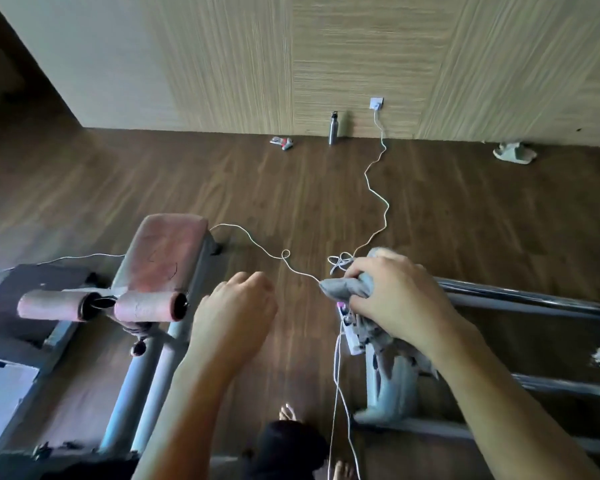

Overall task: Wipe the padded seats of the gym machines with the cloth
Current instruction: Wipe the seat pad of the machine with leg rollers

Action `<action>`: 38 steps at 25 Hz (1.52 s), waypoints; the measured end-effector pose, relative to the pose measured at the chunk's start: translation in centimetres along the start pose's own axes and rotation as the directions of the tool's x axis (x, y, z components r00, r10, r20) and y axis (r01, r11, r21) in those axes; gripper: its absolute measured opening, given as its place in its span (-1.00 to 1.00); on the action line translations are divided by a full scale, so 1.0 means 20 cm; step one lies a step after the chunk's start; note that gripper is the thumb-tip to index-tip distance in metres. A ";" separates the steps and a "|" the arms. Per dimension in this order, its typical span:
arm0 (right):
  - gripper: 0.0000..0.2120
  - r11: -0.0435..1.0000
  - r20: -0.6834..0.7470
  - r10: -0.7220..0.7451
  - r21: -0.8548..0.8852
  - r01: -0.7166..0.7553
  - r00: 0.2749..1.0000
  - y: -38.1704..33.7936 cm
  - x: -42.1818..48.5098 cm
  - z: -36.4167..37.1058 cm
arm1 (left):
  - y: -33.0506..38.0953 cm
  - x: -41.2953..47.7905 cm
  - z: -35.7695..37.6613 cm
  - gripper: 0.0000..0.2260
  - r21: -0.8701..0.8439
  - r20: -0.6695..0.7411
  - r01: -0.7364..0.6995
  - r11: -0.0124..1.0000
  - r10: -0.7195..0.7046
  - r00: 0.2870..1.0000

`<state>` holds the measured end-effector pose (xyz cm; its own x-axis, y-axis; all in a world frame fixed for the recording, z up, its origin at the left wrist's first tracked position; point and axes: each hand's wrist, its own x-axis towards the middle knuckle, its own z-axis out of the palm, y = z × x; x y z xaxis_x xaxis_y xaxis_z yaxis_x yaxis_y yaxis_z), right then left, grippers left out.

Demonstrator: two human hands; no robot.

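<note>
Dark plank floor [291,188] across the whole view, with a pale panelled wall [222,64] behind.

At left, a machine [136,375] on a grey tube frame. At right, a second frame [534,303] of chrome and grey bars, running off the edge.

On the left machine, a pink padded seat [167,258], worn and marked with dark lines, pointing toward the wall. Just in front of it, two pink rollers [146,306] side by side on one axle.

Left hand [236,310] held over the floor just right of the rollers. Fingers loosely curled, nothing in them, touching nothing.

Right hand [395,292] over the near end of the right frame, clamped on a grey cloth [347,289]. Cloth bunched, with one end poking out to the left of the fist and more hanging below it. Well apart from the seat, with bare floor between.

Two bare feet [288,412] at the bottom edge.

White cable [378,188] from a wall socket [376,103] down to the floor, then in loose bends to a tangle just beside the right hand. From there, a further run looping left past the seat. Thin leads hanging down toward the feet.

Under the right hand, a white strip [352,337] with a pink light. Cannot tell more.

Steel bottle [333,128] upright against the wall, left of the socket. Pale crumpled rag [515,152] by the wall at far right. Small red-and-white item [282,143] on the floor left of the bottle, too small to identify.
</note>
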<state>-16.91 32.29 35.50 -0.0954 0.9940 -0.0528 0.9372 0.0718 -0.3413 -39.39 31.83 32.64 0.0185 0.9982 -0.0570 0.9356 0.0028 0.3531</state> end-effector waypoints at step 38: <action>-0.79 0.797 0.250 -0.589 0.021 0.604 0.769 -0.48 5.33 -0.25 | -0.56 4.62 -0.55 -0.79 -0.082 -0.215 0.544 0.835 -0.547 0.809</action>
<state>-34.39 137.96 37.77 -0.7088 0.7016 -0.0739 0.6825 0.6555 -0.3232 -52.14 124.77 33.75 -0.5732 0.8185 -0.0383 0.7625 0.5499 0.3411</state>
